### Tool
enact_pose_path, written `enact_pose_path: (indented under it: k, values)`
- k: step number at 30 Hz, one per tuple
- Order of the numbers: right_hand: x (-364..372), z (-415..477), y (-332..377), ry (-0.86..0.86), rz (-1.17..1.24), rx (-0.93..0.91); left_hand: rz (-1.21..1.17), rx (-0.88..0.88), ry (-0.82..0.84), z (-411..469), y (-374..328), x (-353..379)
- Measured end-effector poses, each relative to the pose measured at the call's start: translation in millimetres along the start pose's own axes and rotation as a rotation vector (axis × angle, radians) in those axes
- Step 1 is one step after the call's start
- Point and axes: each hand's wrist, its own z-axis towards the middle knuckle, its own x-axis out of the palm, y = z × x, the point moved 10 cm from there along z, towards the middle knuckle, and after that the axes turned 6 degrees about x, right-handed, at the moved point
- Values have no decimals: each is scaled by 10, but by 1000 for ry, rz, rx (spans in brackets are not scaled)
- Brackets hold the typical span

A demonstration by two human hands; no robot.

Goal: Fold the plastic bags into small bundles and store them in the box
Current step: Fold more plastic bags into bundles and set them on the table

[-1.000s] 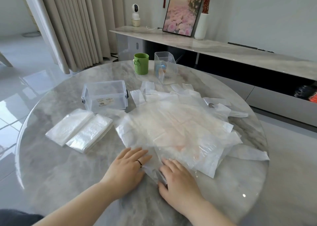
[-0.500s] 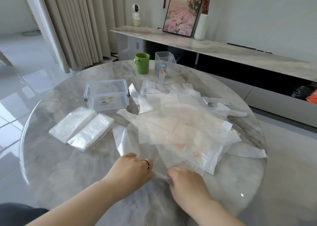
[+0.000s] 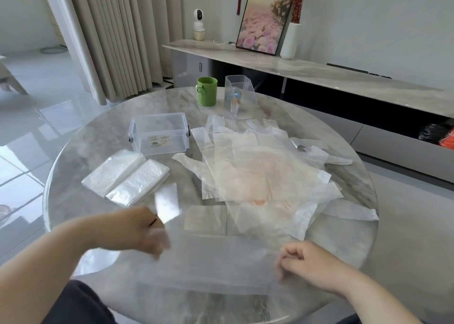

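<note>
Both hands have drawn apart since half a second ago, pulling one clear plastic bag free of the pile. The left hand, blurred, curls on the bag's left edge; the right hand pinches its right edge. The bag stretches flat between them over the near rim of the round marble table. Beyond it lies the pile of loose bags, apart from the fingers. Two folded bundles lie side by side at left, just in front of the open clear box. A green cup and a ribbed clear holder stand farther back.
</note>
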Motion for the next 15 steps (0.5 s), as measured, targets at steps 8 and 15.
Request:
enact_pose_path:
  k: [8, 15]
  values:
    - [-359, 315, 37, -358, 119, -31, -14, -205, -417, 240, 449, -452]
    - [-334, 641, 168, -350, -2, -5, 153, -32, -553, 400, 198, -553]
